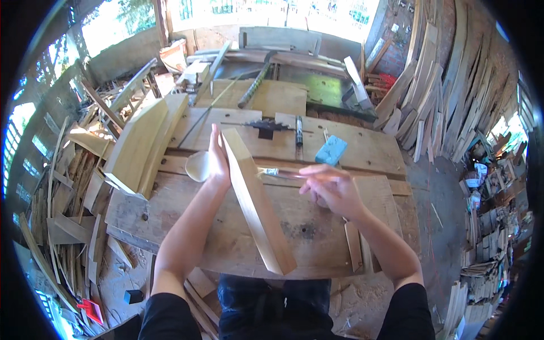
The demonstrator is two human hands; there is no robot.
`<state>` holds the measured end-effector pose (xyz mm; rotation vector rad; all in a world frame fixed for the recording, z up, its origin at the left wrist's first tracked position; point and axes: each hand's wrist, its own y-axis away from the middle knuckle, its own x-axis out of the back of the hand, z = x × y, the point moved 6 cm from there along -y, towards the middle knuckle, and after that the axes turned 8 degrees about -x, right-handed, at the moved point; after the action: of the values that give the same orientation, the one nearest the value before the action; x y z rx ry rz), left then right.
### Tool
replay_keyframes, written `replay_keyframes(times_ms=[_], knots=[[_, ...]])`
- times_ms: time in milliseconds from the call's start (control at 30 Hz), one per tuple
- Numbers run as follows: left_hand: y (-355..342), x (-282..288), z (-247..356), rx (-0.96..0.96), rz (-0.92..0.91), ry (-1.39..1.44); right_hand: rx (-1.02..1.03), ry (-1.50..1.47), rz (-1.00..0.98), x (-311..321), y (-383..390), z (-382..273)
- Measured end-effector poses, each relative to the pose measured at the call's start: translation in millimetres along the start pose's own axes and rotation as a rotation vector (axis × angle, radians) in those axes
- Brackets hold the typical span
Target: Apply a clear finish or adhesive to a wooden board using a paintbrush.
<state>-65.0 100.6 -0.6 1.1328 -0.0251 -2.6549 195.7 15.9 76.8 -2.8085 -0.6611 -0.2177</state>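
A long, pale wooden block (pixel 252 204) is tilted over the workbench, its near end close to the bench's front edge. My left hand (pixel 217 158) is pressed along the left side of its far end, fingers pointing up, steadying it. In my right hand (pixel 331 190) is a small paintbrush (pixel 277 172), gripped by its handle. The brush's tip meets or nearly meets the block's right face. Just left of my left hand sits a round, cream-coloured bowl or dish (pixel 196 166), partly hidden by that hand.
The wooden workbench (pixel 170 218) bears a blue block (pixel 331 151), a dark marker-like tube (pixel 299 130), a saw blade (pixel 266 124) and joined pale boards (pixel 144 144) at the left. Narrow offcuts (pixel 353 246) lie front right. Planks (pixel 447 73) lean at the right; scrap wood (pixel 73 226) piles up left.
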Motion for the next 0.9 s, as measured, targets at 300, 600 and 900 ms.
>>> replay_keyframes(times_ms=[300,600,900], knots=[[-7.0,11.0,-4.8,0.079,-0.081,0.063,-0.063,-0.176,-0.192,-6.8,8.0,0.9],[-7.0,-1.7,-11.6,0.035,-0.293,0.147,-0.321,-0.514,-0.714,-36.1,28.2,6.7],[-4.9,2.5,-12.5,-0.021,-0.294,0.087,-0.309,-0.326,-0.483,-31.1,14.4,10.7]])
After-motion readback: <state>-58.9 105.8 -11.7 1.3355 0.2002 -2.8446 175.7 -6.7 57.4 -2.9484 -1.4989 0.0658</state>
